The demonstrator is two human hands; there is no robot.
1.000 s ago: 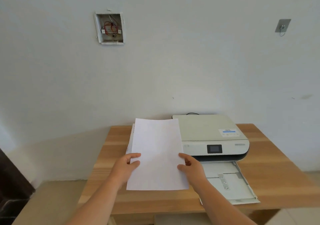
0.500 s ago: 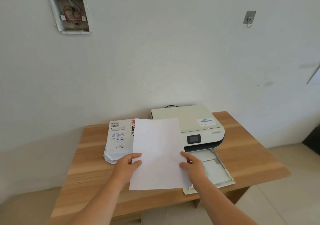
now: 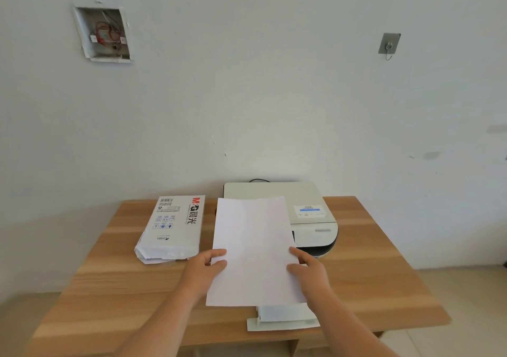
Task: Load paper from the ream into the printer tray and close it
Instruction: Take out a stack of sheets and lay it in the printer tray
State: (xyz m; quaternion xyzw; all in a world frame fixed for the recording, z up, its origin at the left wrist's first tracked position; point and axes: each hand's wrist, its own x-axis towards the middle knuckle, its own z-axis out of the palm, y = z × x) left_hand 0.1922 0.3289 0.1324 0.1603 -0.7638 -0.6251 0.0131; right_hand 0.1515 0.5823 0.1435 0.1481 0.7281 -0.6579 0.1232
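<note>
Paper going to the printer

Left hand and right hand are pinching the paper by its sides, maybe over the tray.

matt paper sheets, wood-grain table

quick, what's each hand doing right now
Left hand: grips the left edge of the paper.
Right hand: grips the paper's right edge.
</note>
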